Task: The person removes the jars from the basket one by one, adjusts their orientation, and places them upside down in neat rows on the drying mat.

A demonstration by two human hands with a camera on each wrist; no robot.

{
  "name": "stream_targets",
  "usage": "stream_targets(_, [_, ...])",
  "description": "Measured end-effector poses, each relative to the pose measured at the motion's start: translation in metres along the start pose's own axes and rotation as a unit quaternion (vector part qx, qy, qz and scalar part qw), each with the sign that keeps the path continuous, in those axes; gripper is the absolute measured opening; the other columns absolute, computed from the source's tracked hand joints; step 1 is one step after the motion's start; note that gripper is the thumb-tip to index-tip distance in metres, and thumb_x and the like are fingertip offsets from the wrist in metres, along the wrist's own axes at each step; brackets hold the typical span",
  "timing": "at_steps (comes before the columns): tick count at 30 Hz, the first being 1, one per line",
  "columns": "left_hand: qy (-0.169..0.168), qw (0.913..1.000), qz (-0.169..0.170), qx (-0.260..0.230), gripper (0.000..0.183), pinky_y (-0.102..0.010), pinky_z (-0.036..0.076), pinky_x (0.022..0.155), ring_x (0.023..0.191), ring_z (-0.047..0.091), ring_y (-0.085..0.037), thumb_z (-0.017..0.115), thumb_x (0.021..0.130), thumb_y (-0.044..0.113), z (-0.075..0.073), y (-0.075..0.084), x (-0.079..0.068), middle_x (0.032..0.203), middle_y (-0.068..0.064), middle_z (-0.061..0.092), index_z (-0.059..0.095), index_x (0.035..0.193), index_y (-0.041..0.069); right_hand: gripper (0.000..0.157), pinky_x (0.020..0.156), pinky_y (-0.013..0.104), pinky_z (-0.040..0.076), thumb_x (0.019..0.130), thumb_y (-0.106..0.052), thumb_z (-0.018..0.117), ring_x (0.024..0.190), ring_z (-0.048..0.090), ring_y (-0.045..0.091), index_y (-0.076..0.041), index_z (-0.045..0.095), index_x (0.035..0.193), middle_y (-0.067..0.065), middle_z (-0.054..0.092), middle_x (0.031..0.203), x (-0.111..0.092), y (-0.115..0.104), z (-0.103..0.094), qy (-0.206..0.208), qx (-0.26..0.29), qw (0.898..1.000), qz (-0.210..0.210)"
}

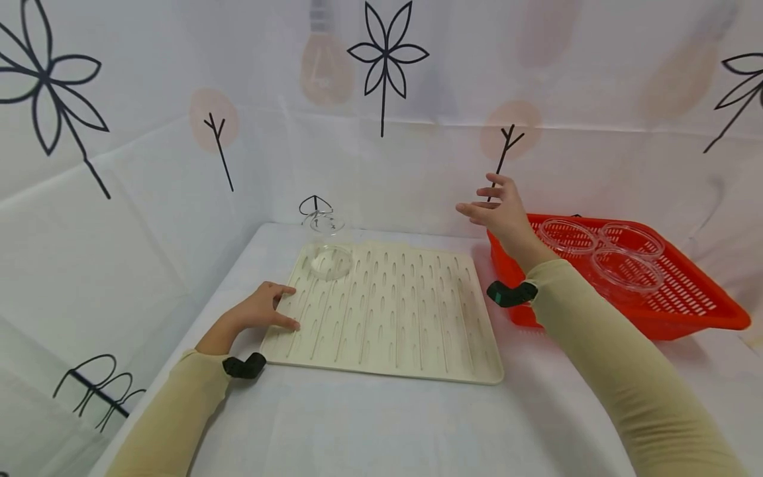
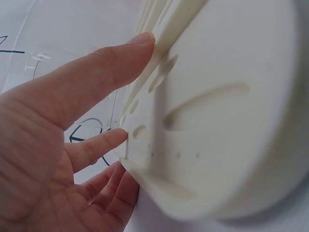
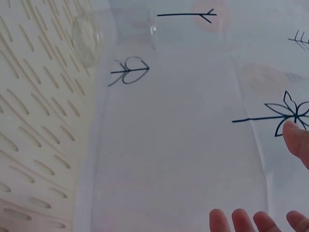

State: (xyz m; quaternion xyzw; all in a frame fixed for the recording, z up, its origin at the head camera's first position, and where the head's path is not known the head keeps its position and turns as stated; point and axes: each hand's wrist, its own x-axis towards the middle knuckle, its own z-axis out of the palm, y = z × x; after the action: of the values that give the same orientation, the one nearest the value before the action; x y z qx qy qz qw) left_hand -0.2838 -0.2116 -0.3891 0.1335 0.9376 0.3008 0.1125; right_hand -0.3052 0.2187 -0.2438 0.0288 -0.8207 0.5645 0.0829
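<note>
A cream drainer tray [image 1: 381, 324] with rows of raised oblong slots lies on the white table. My left hand [image 1: 260, 310] is at its left edge, thumb and forefinger apart and straight; in the left wrist view the thumb [image 2: 140, 41] touches the tray's surface. At the tray's far left corner stands a clear glass [image 1: 330, 273], also visible in the right wrist view as a see-through cylinder [image 3: 123, 31]. My right hand [image 1: 503, 215] is raised in the air beside the red basket's left end, fingers loosely bent with nothing between them.
On the right sits a red plastic basket [image 1: 715, 318] with slotted sides, holding three clear glasses with round rims [image 1: 628, 286]. White cloth printed with flowers and twigs [image 1: 387, 165] hangs behind and along the left of the table.
</note>
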Motion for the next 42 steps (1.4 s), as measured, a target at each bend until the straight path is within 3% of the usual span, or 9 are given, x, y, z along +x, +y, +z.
stream_targets(16, [0.0, 1.0, 0.003, 0.0, 0.09, -0.042, 0.039, 0.084, 0.098, 0.038, -0.029, 0.084, 0.067, 0.034, 0.001, -0.004, 0.002, 0.12, -0.024, 0.039, 0.042, 0.133, -0.009, 0.094, 0.097, 0.039, 0.04, 0.08, -0.038, 0.071, 0.12, 0.043, 0.028, -0.019, 0.009, 0.149, 0.014, 0.03, 0.141, -0.003, 0.008, -0.037, 0.028, -0.012, 0.999, 0.016])
stream_targets(25, [0.001, 1.0, 0.004, 0.0, 0.091, -0.041, 0.039, 0.082, 0.097, 0.037, -0.029, 0.084, 0.066, 0.035, 0.001, -0.006, 0.003, 0.119, -0.024, 0.039, 0.042, 0.134, -0.009, 0.099, 0.1, 0.043, 0.036, 0.076, -0.048, 0.07, 0.122, 0.04, 0.029, -0.025, 0.007, 0.149, 0.014, 0.027, 0.144, -0.005, 0.023, -0.063, 0.045, -0.017, 0.998, 0.038])
stream_targets(34, [0.001, 1.0, 0.007, -0.001, 0.09, -0.039, 0.038, 0.08, 0.095, 0.037, -0.028, 0.085, 0.066, 0.034, 0.001, -0.005, 0.0, 0.117, -0.023, 0.04, 0.043, 0.133, -0.009, 0.1, 0.088, 0.023, 0.044, 0.075, -0.052, 0.068, 0.119, 0.041, 0.028, -0.025, 0.006, 0.149, 0.013, 0.025, 0.142, -0.009, 0.031, -0.082, 0.059, -0.028, 0.996, 0.054])
stream_targets(42, [0.001, 1.0, 0.009, 0.001, 0.092, -0.04, 0.039, 0.082, 0.096, 0.037, -0.028, 0.084, 0.066, 0.036, 0.0, -0.005, 0.002, 0.118, -0.023, 0.039, 0.042, 0.133, -0.009, 0.104, 0.08, 0.018, 0.047, 0.072, -0.055, 0.068, 0.118, 0.042, 0.027, -0.03, 0.002, 0.148, 0.014, 0.019, 0.147, -0.007, 0.04, -0.1, 0.063, -0.029, 0.994, 0.081])
